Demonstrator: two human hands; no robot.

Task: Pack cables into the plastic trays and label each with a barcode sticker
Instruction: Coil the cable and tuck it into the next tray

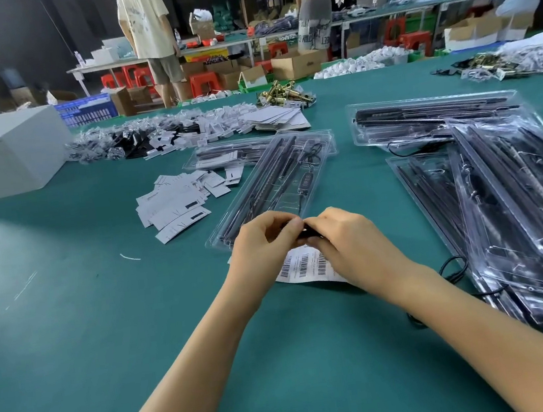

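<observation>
Green table (pixel 73 335): barcode sheet (pixel 300 266) digits unreadable beneath hands.

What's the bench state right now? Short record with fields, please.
left hand: pinches a small black part
right hand: pinches the same black part
open tray: just beyond the hands, black strips and a cable inside
barcode sheet: flat on the table under the hands
tray stack: to the right
paper cards: loose, to the left
</observation>
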